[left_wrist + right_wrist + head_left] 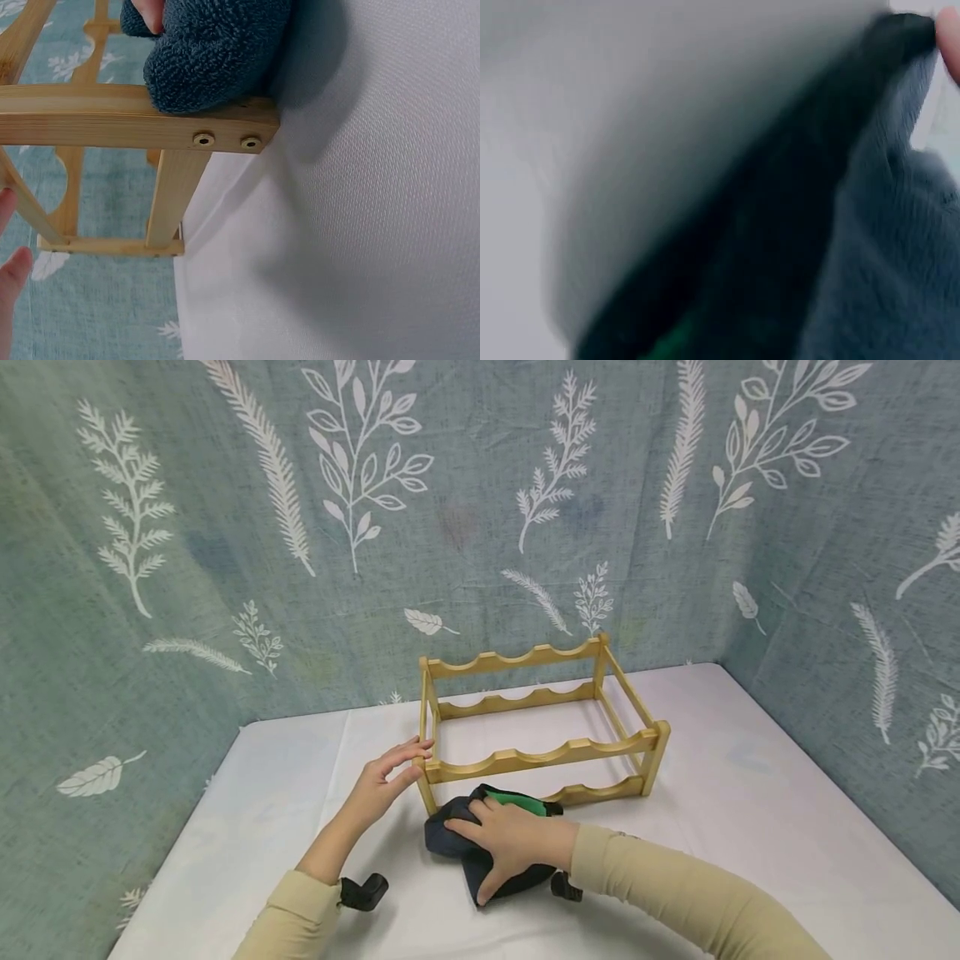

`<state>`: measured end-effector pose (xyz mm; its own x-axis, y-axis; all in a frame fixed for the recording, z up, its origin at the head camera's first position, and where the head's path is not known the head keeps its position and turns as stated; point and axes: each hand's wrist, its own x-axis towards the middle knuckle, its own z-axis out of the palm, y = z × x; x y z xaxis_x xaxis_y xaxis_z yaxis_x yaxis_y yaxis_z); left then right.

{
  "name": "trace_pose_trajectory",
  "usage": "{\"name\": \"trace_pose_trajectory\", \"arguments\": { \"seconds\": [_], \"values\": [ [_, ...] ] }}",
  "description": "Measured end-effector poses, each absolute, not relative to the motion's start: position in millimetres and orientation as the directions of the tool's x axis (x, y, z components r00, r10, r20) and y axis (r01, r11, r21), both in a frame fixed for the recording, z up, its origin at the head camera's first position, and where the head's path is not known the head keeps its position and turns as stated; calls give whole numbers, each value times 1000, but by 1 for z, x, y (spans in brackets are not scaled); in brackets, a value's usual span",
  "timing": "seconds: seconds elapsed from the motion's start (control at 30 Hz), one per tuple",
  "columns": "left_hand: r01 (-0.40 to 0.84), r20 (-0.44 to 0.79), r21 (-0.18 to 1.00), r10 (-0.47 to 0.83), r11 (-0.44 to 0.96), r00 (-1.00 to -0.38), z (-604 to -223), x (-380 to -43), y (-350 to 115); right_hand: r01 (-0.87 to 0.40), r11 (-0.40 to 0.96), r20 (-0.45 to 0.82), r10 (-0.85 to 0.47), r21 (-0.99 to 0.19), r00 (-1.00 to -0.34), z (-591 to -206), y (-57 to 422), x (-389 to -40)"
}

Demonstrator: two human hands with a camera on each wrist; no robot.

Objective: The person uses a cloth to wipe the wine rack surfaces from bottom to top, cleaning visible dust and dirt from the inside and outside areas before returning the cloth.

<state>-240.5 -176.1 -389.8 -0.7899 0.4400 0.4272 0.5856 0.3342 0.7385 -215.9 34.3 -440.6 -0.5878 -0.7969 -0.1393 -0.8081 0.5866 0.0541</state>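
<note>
A light wooden rack (504,762) with wavy-edged rails stands on the white table. At its front left corner my left hand (386,783) holds the top of the post between thumb and fingers. My right hand (510,841) grips a dark blue terry cloth (442,837) with a green patch, bunched against the rack's lower front. In the left wrist view the fluffy cloth (217,56) touches the bottom end of the rack's post (112,116). The right wrist view shows the cloth (892,255) blurred, with one fingertip at its upper corner. My right palm hides part of the cloth.
White fabric covers the table (750,827) around the rack. A blue-green curtain (465,527) with white leaf prints hangs behind and at both sides. A black wrist-worn device (365,892) sits at my left cuff, another (566,887) by my right wrist.
</note>
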Motion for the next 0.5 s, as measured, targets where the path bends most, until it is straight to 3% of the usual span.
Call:
{"name": "trace_pose_trajectory", "arguments": {
  "seconds": [0.3, 0.5],
  "values": [
    [593, 434, 731, 440, 338, -786, -390, -240, -178, -820, 562, -6, -825, 109, -566, -450, 33, -216],
    [597, 439, 729, 440, 334, -783, -391, -240, -178, -815, 578, -6, -816, -23, -578, -444, 32, -225]
  ]
}}
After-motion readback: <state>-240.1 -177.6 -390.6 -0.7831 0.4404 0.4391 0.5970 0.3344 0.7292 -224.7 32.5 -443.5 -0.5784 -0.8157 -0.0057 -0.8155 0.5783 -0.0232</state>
